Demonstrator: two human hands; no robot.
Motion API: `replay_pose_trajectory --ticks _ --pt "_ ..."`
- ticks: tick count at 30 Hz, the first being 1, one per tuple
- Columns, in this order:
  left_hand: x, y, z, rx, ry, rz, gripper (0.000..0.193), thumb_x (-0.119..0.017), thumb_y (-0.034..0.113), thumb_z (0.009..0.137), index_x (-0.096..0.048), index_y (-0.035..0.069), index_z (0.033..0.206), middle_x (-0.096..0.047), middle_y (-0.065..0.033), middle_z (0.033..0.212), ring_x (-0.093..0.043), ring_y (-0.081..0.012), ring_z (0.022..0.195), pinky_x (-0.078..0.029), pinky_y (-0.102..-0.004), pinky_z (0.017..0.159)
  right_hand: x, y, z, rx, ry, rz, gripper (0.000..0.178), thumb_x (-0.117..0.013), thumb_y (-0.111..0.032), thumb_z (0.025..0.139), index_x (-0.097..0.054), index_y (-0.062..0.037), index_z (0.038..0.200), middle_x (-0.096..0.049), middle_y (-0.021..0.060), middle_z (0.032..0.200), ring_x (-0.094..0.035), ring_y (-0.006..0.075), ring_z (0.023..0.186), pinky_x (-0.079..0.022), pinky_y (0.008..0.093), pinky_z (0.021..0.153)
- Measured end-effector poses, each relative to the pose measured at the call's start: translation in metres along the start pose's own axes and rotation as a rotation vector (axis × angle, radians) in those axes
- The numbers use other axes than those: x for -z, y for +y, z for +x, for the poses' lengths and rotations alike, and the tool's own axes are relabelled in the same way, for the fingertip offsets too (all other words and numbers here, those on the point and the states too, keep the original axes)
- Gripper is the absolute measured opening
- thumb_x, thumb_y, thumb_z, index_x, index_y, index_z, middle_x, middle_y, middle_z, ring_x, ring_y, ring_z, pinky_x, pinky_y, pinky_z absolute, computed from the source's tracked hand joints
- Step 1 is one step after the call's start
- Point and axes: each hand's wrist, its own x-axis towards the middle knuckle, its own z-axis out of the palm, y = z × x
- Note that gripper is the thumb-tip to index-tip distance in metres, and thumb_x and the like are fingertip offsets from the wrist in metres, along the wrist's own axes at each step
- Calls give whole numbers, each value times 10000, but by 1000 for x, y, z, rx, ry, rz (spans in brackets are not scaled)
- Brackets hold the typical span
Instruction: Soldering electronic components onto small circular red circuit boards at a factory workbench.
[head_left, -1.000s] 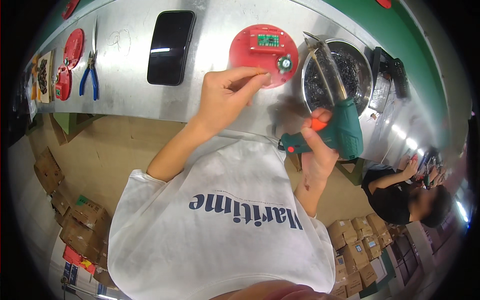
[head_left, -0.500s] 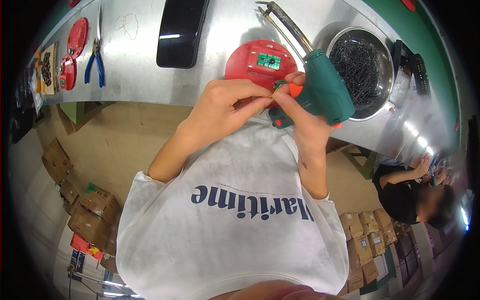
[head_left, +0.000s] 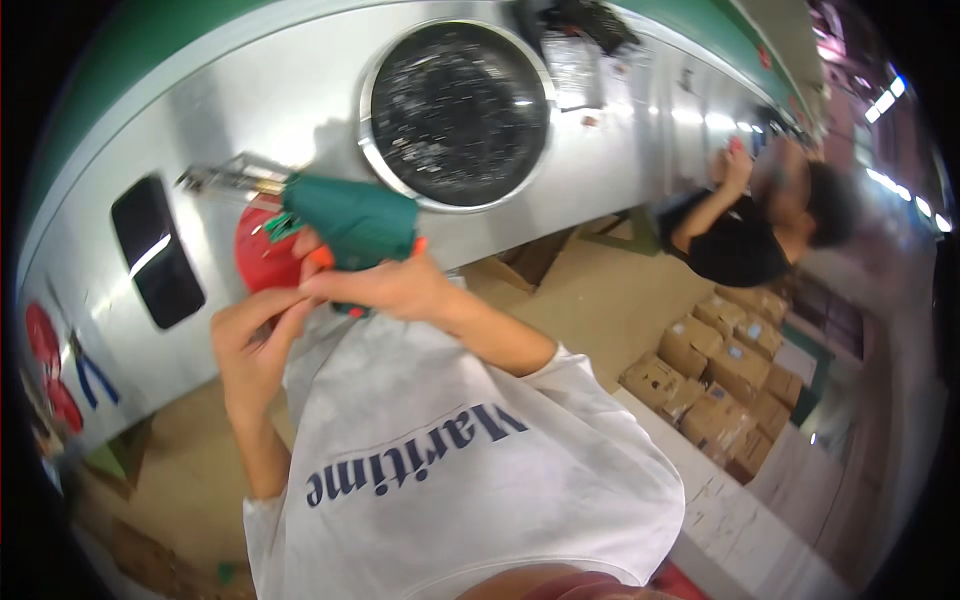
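My right hand (head_left: 395, 288) is closed around a green soldering gun (head_left: 352, 222) with orange trim, whose metal tip points left over the table. The thumb of that hand reaches out to meet the fingertips of my left hand (head_left: 255, 330). My left fingers are pinched together; blur hides what they hold. Just beyond my hands lies a round red plastic housing (head_left: 257, 262), partly covered by the gun and fingers. A small green circuit board (head_left: 283, 227) shows on the housing.
A metal bowl (head_left: 470, 206) of dark thin pieces stands beyond the gun. Left lie a black phone (head_left: 158, 255), blue-handled pliers (head_left: 92, 378) and red plastic parts (head_left: 45, 345). A co-worker (head_left: 745, 235) is at the table on the right. Cardboard boxes (head_left: 715, 370) are stacked behind.
My view has swung to the right, so the table things appear further left and the picture is blurred. Both hands stay together at the fingertips, the soldering gun still in my right hand.
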Motion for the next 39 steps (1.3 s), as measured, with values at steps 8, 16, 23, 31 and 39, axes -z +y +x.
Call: replay_pose_trajectory --ticks 8,16,23,31,39 --pt "-13 -7 -7 139 166 -280 82 -612 -10 879 -660 -41 938 -689 -88 822 -624 -110 630 -397 -205 528 1 7 2 153 75 -46 278 -726 26 772 -588 -14 1010 -647 52 877 -632 104 795 -528 257 708" --pt "-16 1 -4 153 157 -94 73 -634 -29 862 -643 -38 933 -665 -75 797 -568 -80 607 -401 -202 501 -4 9 7 135 104 14 267 -712 23 769 -581 -15 998 -660 51 804 -630 96 745 -533 258 668" --pt "-14 14 -9 25 193 232 130 -627 -69 840 -664 -49 963 -669 -103 800 -601 -133 604 -468 -240 553 -7 4 5 -19 90 84 320 -702 72 766 -584 8 1056 -652 73 871 -646 130 798 -528 267 727" --pt "-18 5 3 -147 229 207 138 -694 -37 785 -677 -21 920 -667 -111 774 -626 -198 603 -468 -272 527 -10 1 6 -6 203 54 282 -652 67 781 -581 -1 1045 -607 107 1020 -601 141 776 -470 253 670" --pt "-29 5 -1 -87 339 144 147 -716 -8 774 -697 9 919 -668 -88 736 -618 -169 570 -463 -256 510 -15 5 6 -10 242 59 282 -628 79 799 -557 -15 1055 -574 119 1082 -597 160 840 -462 263 684"
